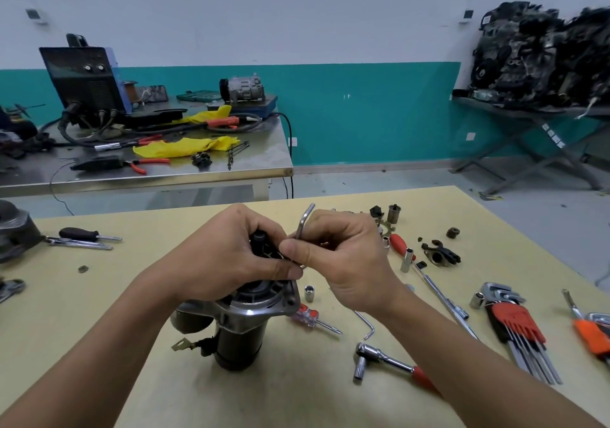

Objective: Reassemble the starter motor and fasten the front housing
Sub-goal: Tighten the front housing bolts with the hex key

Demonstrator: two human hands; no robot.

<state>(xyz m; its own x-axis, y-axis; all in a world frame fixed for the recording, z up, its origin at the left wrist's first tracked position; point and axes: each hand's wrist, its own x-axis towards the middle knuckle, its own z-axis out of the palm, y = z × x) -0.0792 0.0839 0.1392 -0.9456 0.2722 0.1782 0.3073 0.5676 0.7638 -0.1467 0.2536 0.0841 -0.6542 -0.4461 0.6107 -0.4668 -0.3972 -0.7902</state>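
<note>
- The starter motor (241, 328) stands upright mid-table (165, 378), with the left hand (231, 256) and right hand (343, 256) meeting on top of it.
- A ratchet (386, 360) lies to its right, and a hex key set (518, 322) farther right.
- Two screwdrivers (85, 234) lie at far left.
- A workbench (231, 163) stands behind.

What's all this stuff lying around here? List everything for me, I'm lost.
Pale yellow wooden table: one, foreground.
Dark cylindrical starter motor: one, black with silver front housing, upright mid-table.
Bent silver hex key: one, above the motor.
Red-holdered hex key set: one, silver keys, table right.
Chrome ratchet wrench: one, red handle, beside right forearm.
Black-handled screwdriver: one, table left.
Boxy black-and-blue machine: one, on steel bench behind.
Left hand: grips motor's top.
Right hand: pinches hex key.
</note>
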